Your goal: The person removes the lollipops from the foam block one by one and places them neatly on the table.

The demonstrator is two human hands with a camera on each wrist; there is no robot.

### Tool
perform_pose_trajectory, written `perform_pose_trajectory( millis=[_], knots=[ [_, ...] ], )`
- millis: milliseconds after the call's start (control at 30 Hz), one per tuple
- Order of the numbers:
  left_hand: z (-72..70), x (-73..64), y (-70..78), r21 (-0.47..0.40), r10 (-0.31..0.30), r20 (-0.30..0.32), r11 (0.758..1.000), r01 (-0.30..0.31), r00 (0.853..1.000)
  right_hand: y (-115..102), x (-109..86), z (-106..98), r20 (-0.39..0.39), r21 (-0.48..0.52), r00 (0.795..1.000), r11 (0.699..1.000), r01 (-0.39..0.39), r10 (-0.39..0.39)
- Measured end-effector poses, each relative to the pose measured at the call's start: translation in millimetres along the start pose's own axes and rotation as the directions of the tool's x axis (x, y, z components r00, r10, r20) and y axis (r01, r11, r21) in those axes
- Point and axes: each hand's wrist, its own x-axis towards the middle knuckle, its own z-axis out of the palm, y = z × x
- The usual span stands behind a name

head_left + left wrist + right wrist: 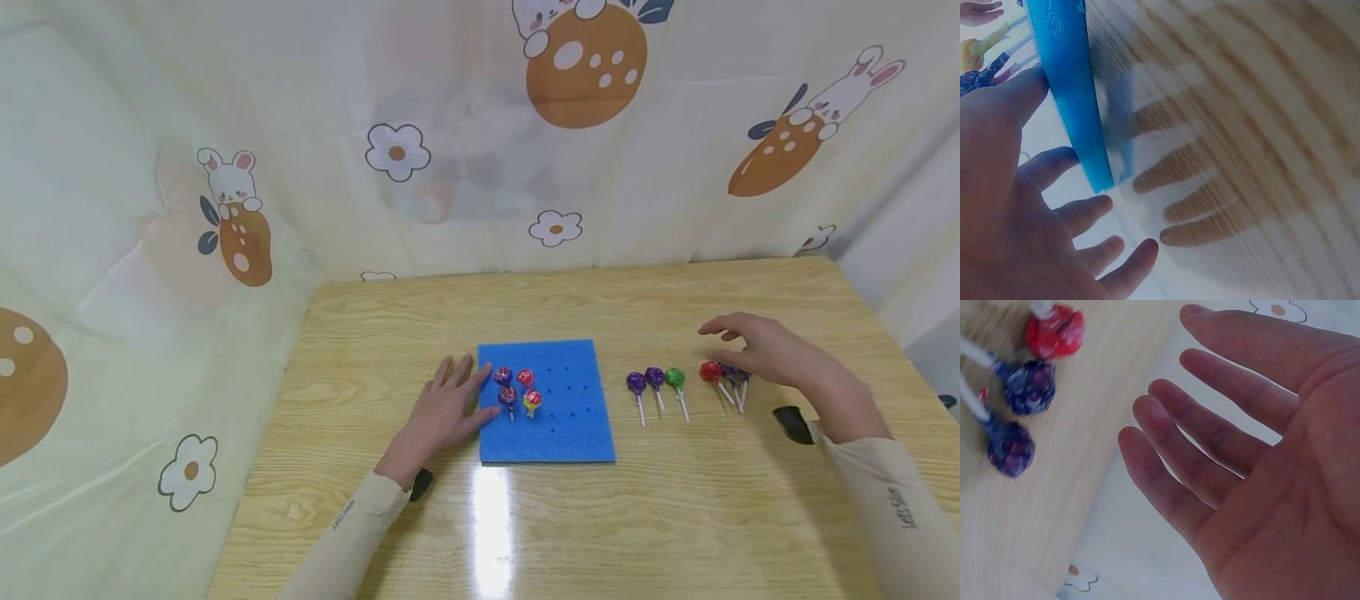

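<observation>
My left hand (442, 408) rests at the left edge of a blue foam board (551, 446), its fingers spread and thumb and forefinger on the foam. Beside the thumb, several wrapped lollipops stand in the board, among them a purple one (503, 377), a pink one (526, 377) and a yellow-and-red one (532, 400). Over to the right, my right hand (765, 346) hovers with loosely bent fingers and an empty palm. Under it on the table lie a red lollipop (1055, 331) and two dark purple lollipops (1030, 387), the hand partly covering them in the head view.
Between board and right hand lie two purple lollipops (636, 383) and a green lollipop (675, 378), sticks toward me. The board has rows of small holes. A patterned curtain (465, 167) hangs behind the wooden table (405, 325).
</observation>
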Motion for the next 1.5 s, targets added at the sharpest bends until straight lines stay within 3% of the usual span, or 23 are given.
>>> perform_pose_trajectory(
  millis=[533,933,1500],
  knots=[
    [1.1,2.2,-1.5,0.004,0.01,-0.008,1.0,-0.01,1.0,-38,18.8,19,0.032,0.101,0.999,0.995,0.009,-0.012],
    [1.2,3.2,-0.9,0.003,0.002,-0.015,1.0,-0.002,1.0,-68,29.1,31,0.048,0.101,0.998,0.994,0.042,-0.047],
    [1.1,3.2,-3.0,0.0,0.006,-0.009,1.0,-0.006,1.0,-109,51.7,67,-0.049,0.11,0.98,0.974,0.197,-0.193]
  ],
)
